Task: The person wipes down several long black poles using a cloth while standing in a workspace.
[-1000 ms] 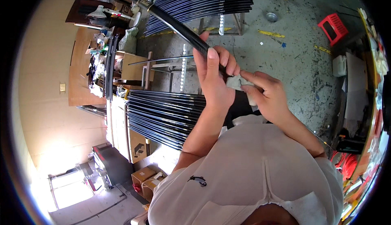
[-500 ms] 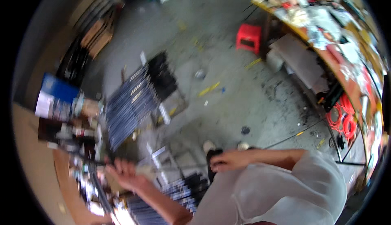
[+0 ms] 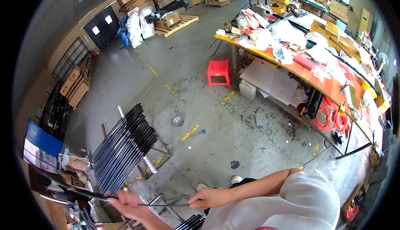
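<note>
Over here the person's left hand [image 3: 129, 206], slightly blurred, grips a long dark rod [image 3: 93, 195] low on the left — its thin length reaches the right hand [image 3: 208, 198], whose fingers pinch it before the white shirt [image 3: 310, 192]. Beyond, dark rods [image 3: 121, 146] lie racked; a red stool [image 3: 219, 69] stands near the cluttered table [image 3: 329, 89].

The one view comes from the left of two fisheye cameras on the person's head, above the left hand [image 3: 130, 205] and right hand [image 3: 205, 198]; it faces down and forward, so the hands sit near the lower edge, closer to the lens than the floor [image 3: 216, 113] that spreads ahead of them; the worktop [image 3: 330, 89] lies farther off, ahead and to the right of the hands; straight edges bend toward the dark rim.
</note>
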A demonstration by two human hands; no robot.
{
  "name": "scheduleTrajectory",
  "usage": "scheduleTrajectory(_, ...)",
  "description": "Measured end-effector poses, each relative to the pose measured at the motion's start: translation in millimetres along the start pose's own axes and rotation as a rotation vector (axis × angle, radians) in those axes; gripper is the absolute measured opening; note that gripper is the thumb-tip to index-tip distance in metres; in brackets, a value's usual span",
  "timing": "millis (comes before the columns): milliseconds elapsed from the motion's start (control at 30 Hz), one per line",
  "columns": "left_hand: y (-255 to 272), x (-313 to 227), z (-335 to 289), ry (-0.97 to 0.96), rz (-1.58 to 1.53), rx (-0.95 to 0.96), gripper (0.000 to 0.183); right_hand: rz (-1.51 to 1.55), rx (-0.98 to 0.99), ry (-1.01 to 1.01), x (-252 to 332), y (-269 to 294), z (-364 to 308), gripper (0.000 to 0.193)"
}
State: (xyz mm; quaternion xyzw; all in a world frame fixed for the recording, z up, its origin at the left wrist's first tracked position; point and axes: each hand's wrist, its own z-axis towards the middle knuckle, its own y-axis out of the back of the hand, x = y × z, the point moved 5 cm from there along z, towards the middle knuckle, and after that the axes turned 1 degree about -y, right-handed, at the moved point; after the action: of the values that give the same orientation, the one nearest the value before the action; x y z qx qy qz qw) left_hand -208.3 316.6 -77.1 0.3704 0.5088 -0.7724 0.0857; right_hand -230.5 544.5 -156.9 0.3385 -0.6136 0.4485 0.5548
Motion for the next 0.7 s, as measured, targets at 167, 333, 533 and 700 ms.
scheduleTrajectory(167, -15.6, 59.4, -78.1, 0.285, 0.065, -0.075, 0.03, 0.111, -0.037, -0.141, -1.8, 2.8, 17.5, 0.026)
scheduleTrajectory(333, -6.5, 42.2, -28.2, 0.312, -0.007, -0.06, 0.028, 0.163, 0.1, -0.129, -30.2, 19.2, -18.3, 0.028)
scheduleTrajectory(533, 87.4, -35.1, 127.7, 0.174, 0.173, -0.102, 0.029, -0.288, 0.007, -0.294, -75.3, 56.2, -104.0, 0.032)
scheduleTrajectory(700, 120.4, -62.7, 151.8, 0.09, 0.166, -0.181, 0.032, -0.469, -0.015, -0.522, -56.6, 75.7, -149.2, 0.027)
